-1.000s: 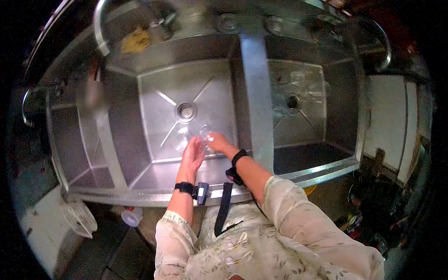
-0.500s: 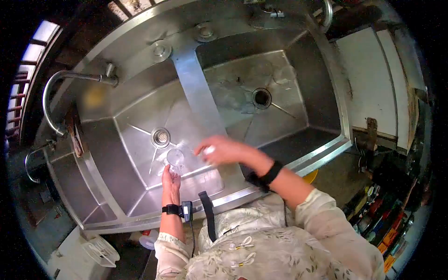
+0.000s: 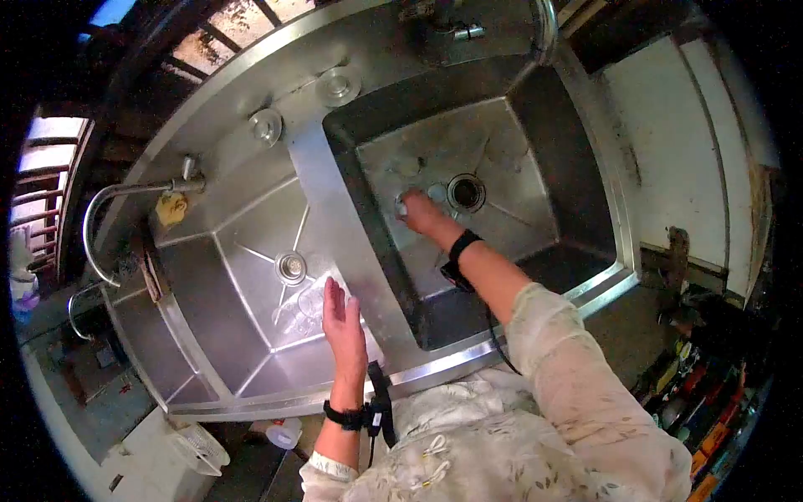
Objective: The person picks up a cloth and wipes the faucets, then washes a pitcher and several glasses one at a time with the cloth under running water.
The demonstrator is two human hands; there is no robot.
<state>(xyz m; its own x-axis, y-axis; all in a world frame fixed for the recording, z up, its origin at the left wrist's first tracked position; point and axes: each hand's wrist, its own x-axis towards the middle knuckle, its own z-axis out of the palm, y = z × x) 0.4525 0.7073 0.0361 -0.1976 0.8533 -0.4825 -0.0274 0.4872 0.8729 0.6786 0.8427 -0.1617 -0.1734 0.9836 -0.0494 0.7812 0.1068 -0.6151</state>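
Observation:
My left hand [image 3: 342, 325] is open over the left basin [image 3: 232, 289], its fingers stretched out and together. Just beyond its fingertips lie clear, see-through pieces of glassware or plastic [image 3: 311, 303], one with a round outline. My right hand [image 3: 425, 212] reaches down into the right basin [image 3: 535, 222], left of the drain [image 3: 466, 192]. Its fingers are closed round a small pale, clear thing whose kind I cannot tell. Between that hand and the drain sits a small pale round object [image 3: 437, 192].
A curved tap [image 3: 104, 205] rises at the left, with a yellow sponge or cloth [image 3: 171, 208] at its base. Two strainer plugs [image 3: 338, 86] rest on the back ledge. A metal divider [image 3: 343, 217] separates the basins. Tools [image 3: 711, 393] lie at lower right.
My right hand has moved from above the left basin across the divider into the right basin. My left hand has shifted right, away from the clear pieces, with its fingers straightened.

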